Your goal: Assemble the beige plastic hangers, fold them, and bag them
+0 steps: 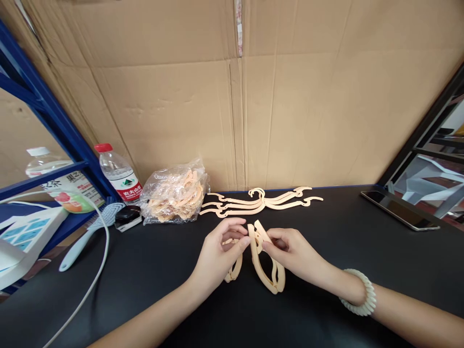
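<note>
A peach-coloured folding clothes hanger (257,263), folded into a narrow loop, stands tilted over the black table in front of me. My right hand (292,249) grips its right arm near the top between thumb and fingers. At the upper end of the other arm, the thumb and fingertips of my left hand (224,246) close in a pinch. Another folded hanger (235,271) lies under my left hand, partly hidden by it. Behind both hands, several unfolded hangers (241,209) rest side by side with their hooks together.
A clear plastic bag (174,193) of folded hangers lies at the back left. Beside it are a red-capped bottle (121,174), a black object (128,215), a hairbrush (83,241) and a white cable (105,263). A phone (398,210) lies at right. Cardboard (308,106) stands behind.
</note>
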{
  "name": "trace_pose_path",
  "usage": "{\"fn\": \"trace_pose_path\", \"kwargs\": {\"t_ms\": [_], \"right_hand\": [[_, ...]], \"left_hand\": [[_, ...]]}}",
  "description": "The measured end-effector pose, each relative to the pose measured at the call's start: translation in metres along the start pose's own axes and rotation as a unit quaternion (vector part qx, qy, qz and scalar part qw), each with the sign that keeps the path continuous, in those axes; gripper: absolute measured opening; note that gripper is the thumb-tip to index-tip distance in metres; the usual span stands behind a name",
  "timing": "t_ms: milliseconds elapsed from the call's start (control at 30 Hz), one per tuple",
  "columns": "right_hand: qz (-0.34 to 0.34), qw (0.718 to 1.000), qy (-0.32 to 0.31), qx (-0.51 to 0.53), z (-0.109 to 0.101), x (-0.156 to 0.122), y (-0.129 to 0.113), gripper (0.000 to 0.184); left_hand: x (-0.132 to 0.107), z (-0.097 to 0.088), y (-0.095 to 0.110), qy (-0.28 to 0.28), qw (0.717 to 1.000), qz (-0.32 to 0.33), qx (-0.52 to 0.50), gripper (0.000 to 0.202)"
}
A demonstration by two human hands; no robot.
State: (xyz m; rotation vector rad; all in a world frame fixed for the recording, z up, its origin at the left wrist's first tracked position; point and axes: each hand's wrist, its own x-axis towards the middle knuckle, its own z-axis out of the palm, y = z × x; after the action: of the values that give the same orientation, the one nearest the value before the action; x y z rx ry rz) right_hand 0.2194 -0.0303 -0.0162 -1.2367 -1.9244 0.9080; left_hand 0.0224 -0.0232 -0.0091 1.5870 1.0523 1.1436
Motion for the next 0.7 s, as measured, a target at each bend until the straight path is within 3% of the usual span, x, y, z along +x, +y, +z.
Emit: {"fn": "trace_pose_path", "kwargs": {"t_ms": [133,300,367,433,533,600,700], "right_hand": [[0.043,0.989,0.021,-0.141,-0.002,0.011,0.007,0.032],[0.081,0.921,0.03,-0.379,0.002,0.017,0.008,0.034],[0.082,0.91,0.018,-0.405,0.003,0.016,0.009,0.037],[0.058,0.921,-0.005,-0.385,0.002,0.012,0.008,0.037],[0.013,0.94,-0.034,-0.339,-0.001,0.004,0.004,0.032],[0.005,0.939,-0.029,-0.344,-0.005,-0.002,0.002,0.03],[0.01,0.931,0.006,-0.365,-0.028,-0.006,0.012,0.032]], "left_hand": [[0.009,-0.023,0.002,0.066,0.995,0.058,0.052,0.025],[0.016,-0.037,-0.004,0.064,0.979,0.136,0.14,0.017],[0.014,-0.035,-0.009,0.031,0.97,0.163,0.179,0.017],[0.01,-0.03,-0.013,-0.022,0.951,0.189,0.243,0.019],[0.0,-0.02,-0.011,-0.145,0.9,0.233,0.339,0.033],[-0.006,-0.015,-0.007,-0.214,0.863,0.264,0.374,0.044],[-0.011,-0.013,-0.002,-0.248,0.837,0.287,0.395,0.045]]}}
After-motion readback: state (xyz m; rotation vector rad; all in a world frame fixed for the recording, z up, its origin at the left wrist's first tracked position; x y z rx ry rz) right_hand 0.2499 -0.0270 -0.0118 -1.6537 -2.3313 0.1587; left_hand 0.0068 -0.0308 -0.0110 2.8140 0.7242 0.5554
